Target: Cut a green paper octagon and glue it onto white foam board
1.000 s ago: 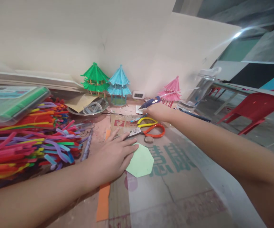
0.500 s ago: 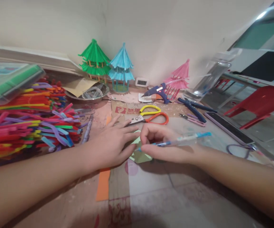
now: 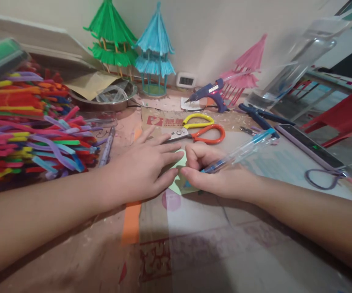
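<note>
My left hand lies flat with its fingers spread, the fingertips resting on a small pale green piece of paper. Closed around a clear blue pen, my right hand rests over the right part of the paper. The pen's tip is hidden behind my fingers. Just beyond my hands lie scissors with one yellow and one orange-red handle. An orange strip runs out from under my left wrist.
Colourful pipe cleaners are heaped at left. Green, blue and pink model pavilions stand along the wall. A glue gun, pliers, a phone and a clear bottle sit at back right.
The camera view has tilted down and closer, so the pavilions sit higher. The pen in my right hand now points more steeply upward. My left hand stays on the paper.
</note>
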`<state>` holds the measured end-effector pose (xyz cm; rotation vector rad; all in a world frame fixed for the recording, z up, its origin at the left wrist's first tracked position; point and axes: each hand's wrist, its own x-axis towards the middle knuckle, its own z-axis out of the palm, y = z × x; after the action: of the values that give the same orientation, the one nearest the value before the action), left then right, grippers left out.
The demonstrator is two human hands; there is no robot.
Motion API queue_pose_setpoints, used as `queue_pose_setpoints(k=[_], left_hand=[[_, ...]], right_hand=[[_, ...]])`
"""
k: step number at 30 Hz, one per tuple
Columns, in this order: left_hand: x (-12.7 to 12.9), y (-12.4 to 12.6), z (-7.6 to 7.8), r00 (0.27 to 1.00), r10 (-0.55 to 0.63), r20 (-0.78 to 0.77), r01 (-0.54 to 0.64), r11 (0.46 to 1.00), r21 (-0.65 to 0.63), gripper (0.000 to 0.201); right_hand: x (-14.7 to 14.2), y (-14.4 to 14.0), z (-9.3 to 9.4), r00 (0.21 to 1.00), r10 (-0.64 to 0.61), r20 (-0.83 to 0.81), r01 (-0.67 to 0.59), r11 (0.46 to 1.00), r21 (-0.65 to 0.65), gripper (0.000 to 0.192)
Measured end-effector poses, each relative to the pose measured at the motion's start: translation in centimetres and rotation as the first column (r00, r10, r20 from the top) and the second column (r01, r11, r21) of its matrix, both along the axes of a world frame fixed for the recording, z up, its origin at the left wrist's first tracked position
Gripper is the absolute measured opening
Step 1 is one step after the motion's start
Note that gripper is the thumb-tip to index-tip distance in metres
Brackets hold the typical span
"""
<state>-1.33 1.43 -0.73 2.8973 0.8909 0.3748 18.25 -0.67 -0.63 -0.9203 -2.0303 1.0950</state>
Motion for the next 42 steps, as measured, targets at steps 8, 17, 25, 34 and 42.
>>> queue_pose_setpoints(k=[8,17,25,34,42], left_hand=[[-0.03,0.07,-0.02,1.0,-0.01,0.001,0.01,1.0,0.01,0.03],[-0.05,0.01,0.02,1.0,-0.016,0.014,0.016,1.0,0.016,0.03],[-0.01,0.04,-0.01,1.0,-0.01,-0.01,0.01,1.0,0.028,0.03],[-0.08,0.05,-0.09,1.0,-0.01,0.009,0.01,1.0,0.028,0.031],[-0.16,0.04,-0.22,1.0,0.001,0.006,-0.002,0.998,0.058,0.037]], right_hand=[[-0.01,0.03,0.0,1.0,-0.008,0.017,0.008,1.0,0.002,0.023],[0.0,0.09,0.07,1.0,0.006,0.012,-0.007,1.0,0.017,0.023],[-0.03,0.18,0.01,1.0,0.018,-0.003,-0.018,1.0,0.002,0.023],[-0.08,0.1,0.07,1.0,0.001,0.015,-0.001,0.999,-0.048,0.024],[0.37,0.37,0.61,0.983,-0.058,-0.174,0.038,0.993,-0.111,0.029]])
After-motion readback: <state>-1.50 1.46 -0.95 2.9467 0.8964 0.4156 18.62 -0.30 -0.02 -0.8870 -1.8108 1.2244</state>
